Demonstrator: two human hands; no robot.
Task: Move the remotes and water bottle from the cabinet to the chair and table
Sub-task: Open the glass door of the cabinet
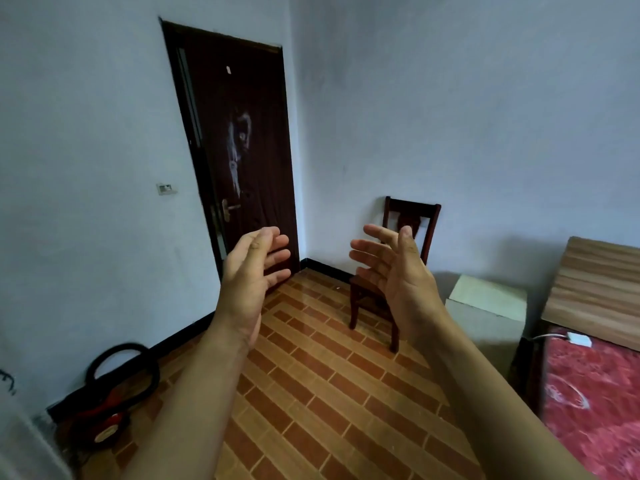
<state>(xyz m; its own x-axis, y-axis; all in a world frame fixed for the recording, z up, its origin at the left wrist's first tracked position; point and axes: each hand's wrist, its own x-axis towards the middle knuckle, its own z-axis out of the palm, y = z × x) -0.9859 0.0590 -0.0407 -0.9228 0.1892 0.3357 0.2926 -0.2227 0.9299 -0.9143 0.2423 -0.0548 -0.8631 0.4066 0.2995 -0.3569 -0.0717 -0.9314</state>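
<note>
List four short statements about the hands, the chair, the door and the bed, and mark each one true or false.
1. The left hand and the right hand are both open and empty. True.
2. The chair lies tipped over. False: it stands upright.
3. The door is dark brown. True.
4. The bed cover is blue. False: it is red.

Dark door point(239, 150), far left, shut; metal handle point(227, 207) at its left edge. Wall switch point(165, 188) left of door. Red-black object point(107, 410) with black loop, near left, on brick-pattern floor point(329, 393). Bed point(595, 393), red cover, near right; white adapter point(579, 338) on it.
</note>
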